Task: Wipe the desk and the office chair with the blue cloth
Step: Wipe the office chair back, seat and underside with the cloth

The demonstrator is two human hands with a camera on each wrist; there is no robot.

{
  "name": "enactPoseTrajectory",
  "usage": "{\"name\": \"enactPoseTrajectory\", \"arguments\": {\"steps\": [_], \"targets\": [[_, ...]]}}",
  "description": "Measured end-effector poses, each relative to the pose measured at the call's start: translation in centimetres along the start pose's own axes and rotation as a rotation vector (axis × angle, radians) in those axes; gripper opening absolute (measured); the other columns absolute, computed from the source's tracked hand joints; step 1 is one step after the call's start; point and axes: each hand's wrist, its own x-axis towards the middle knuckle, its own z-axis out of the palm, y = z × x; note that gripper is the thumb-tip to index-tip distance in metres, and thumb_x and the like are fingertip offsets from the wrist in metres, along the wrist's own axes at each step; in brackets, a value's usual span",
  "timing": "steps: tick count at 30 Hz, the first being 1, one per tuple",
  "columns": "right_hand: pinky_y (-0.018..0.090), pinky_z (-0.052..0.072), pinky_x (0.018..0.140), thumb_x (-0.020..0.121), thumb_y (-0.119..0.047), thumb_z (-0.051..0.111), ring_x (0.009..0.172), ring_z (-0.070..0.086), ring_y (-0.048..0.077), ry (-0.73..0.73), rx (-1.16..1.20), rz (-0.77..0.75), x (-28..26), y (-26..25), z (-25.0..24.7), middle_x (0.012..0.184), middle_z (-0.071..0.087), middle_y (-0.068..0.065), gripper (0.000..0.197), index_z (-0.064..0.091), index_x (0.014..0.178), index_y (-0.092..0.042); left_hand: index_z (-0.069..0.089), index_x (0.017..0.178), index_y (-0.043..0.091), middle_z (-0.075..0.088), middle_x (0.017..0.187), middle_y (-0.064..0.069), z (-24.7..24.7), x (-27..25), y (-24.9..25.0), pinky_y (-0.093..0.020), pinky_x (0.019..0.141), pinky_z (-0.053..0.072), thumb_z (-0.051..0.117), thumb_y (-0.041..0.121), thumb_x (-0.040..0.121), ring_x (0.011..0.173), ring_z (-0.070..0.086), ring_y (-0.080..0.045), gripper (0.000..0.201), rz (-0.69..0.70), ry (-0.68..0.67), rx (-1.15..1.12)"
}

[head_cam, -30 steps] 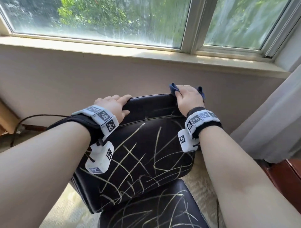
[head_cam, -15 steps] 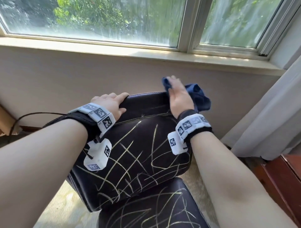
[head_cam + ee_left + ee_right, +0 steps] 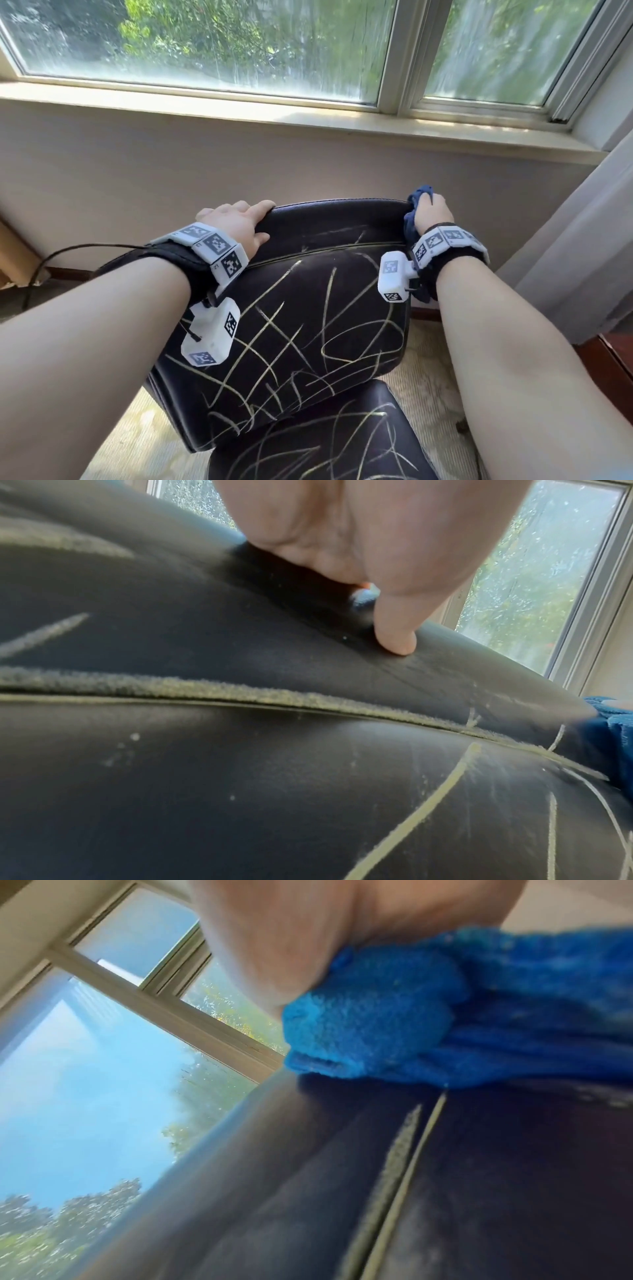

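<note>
Nearest the camera, below both grips, the seat [image 3: 325, 442] and the front of the backrest [image 3: 291, 325] of the office chair carry pale yellowish scribble marks, untouched by the look of them. Higher up, the left hand [image 3: 236, 222] grasps the top edge of the backrest, fingers hooked over the far side and thumb [image 3: 394, 631] pressed on the near face — a bracing hold, I judge, to keep the chair from turning or rolling under the wiping pressure. Across the top edge from it, at the right corner, the right hand [image 3: 433, 214] clenches the blue cloth [image 3: 416, 205], bunched under palm and fingers and pressed against the leather; a fold hangs below the wrist. The bunching probably gives a firm pad for rubbing the rim. Just under that grip a seam [image 3: 404, 1164] holds pale dust — likely the next stretch. Beyond the hands stand the wall, the windowsill [image 3: 308, 116] and the window. No desk shows.
</note>
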Motion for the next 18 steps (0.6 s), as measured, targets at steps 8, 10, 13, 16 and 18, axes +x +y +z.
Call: {"name": "enactPoseTrajectory", "arguments": {"steps": [8,10,13,16,18], "targets": [[0.038,0.035,0.098,0.096,-0.029,0.038,0.112,0.051,0.023,0.098,-0.469,-0.889,-4.4,-4.1,4.7,0.119,0.061,-0.001,0.031,0.06,0.117,-0.023,0.015,0.144,0.038,0.044,0.132,0.003,0.1,0.0,-0.1,-0.035,0.098,0.031,0.034,0.044,0.098,0.126,0.04,-0.019,0.05,-0.022,-0.009,0.016],[0.036,0.035,0.096,0.097,-0.03,0.038,0.112,0.051,0.022,0.048,-0.476,-0.963,-4.9,-4.7,5.3,0.12,0.06,-0.002,0.031,0.059,0.119,-0.024,0.016,0.144,0.037,0.043,0.133,0.003,0.1,-0.1,-0.3,-0.036,0.1,0.03,0.035,0.044,0.097,0.127,0.039,-0.019,0.051,-0.029,-0.018,-0.003],[0.035,0.038,0.085,0.096,-0.026,0.04,0.103,0.055,0.026,0.016,-0.359,-0.91,-3.9,-3.6,3.9,0.11,0.062,0.003,0.026,0.059,0.113,-0.023,0.016,0.144,0.037,0.042,0.135,0.003,0.0,-0.1,-0.4,-0.035,0.1,0.03,0.035,0.044,0.097,0.128,0.038,-0.02,0.051,-0.023,-0.028,-0.013],[0.034,0.038,0.085,0.096,-0.023,0.039,0.104,0.053,0.03,0.059,-0.227,-0.685,-2.1,-0.8,1.6,0.112,0.058,0.009,0.024,0.057,0.11,-0.016,0.016,0.144,0.037,0.043,0.135,0.004,0.0,0.1,-0.1,-0.035,0.099,0.031,0.035,0.043,0.097,0.127,0.039,-0.019,0.051,-0.011,-0.01,-0.008],[0.035,0.034,0.094,0.099,-0.026,0.036,0.116,0.046,0.032,0.075,-0.12,-0.464,-1.4,0.7,1.2,0.126,0.05,0.015,0.032,0.049,0.125,-0.012,0.017,0.144,0.037,0.043,0.135,0.004,0.1,0.2,0.0,-0.035,0.099,0.031,0.036,0.043,0.097,0.127,0.039,-0.019,0.051,-0.009,0.003,-0.007]]}}
